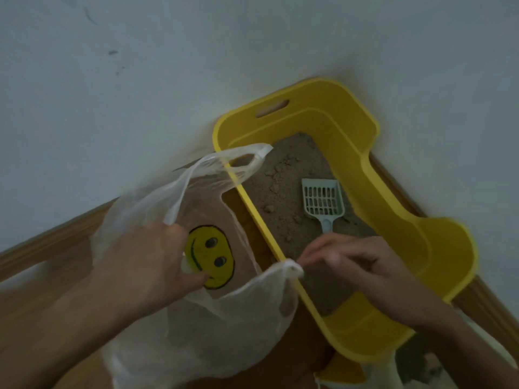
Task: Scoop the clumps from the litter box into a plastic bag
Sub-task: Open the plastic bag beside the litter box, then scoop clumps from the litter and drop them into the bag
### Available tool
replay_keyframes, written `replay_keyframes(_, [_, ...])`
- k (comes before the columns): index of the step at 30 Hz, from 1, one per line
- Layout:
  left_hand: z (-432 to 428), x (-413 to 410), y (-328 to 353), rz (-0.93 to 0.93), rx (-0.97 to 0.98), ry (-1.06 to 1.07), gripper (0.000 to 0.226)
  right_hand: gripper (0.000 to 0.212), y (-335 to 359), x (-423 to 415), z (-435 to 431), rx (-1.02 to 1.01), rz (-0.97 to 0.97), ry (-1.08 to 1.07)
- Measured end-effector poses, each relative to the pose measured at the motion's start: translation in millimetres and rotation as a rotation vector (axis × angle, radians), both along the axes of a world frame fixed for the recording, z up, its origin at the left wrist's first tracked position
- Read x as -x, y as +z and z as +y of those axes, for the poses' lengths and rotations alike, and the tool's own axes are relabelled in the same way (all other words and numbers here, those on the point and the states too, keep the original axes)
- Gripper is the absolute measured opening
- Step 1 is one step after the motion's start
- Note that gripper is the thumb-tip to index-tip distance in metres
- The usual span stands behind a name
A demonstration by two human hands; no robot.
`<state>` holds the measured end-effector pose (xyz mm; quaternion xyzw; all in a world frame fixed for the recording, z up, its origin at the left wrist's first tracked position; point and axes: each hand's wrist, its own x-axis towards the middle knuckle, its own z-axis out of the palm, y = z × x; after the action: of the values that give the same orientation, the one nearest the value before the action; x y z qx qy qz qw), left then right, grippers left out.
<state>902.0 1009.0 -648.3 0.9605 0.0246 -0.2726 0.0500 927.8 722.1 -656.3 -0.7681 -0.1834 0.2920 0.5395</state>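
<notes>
A yellow litter box (393, 220) stands against the wall, filled with brown litter and several clumps (276, 178). A pale slotted scoop (323, 200) lies on the litter, its handle pointing toward me. Left of the box hangs a thin clear plastic bag (224, 327) printed with a yellow smiley face (210, 256). My left hand (151, 265) grips the bag's edge at its left side, with my thumb over the smiley. My right hand (354, 265) pinches the bag's near handle loop (290, 269) just above the box's left rim. The far handle loop (250, 161) drapes over the rim.
A pale wall (168, 80) meets a wooden skirting board (56, 231) behind the box. The floor is brown wood (306, 332). Something white with loose litter lies at the bottom right corner (421, 369).
</notes>
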Motion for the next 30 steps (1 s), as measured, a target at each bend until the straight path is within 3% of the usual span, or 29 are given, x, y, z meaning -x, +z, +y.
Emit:
replay_keyframes(5, [-10, 5, -4, -0.027, -0.019, -0.035, 0.043, 0.025, -20, -18, -9, 0.11, 0.017, -0.292])
replay_keyframes(10, [-19, 8, -4, -0.023, 0.007, -0.059, 0.046, 0.023, -68, -44, -26, 0.645, -0.146, -0.388])
replay_keyframes(15, [-23, 10, -2, -0.03, -0.012, -0.077, 0.051, 0.043, -105, -59, -28, 1.087, -0.133, -0.229])
replay_keyframes(20, [-23, 11, -3, -0.024, -0.015, -0.072, 0.054, 0.041, -123, -63, -19, 1.088, -0.052, -0.218])
replay_keyframes(25, [-23, 12, -7, -0.054, -0.026, -0.074, 0.058, 0.013, -117, -68, -28, 0.983, 0.018, -0.279])
replay_keyframes(30, [-22, 12, -9, -0.037, -0.027, -0.076, 0.055, 0.018, -81, -79, -59, 1.066, -0.019, -0.249])
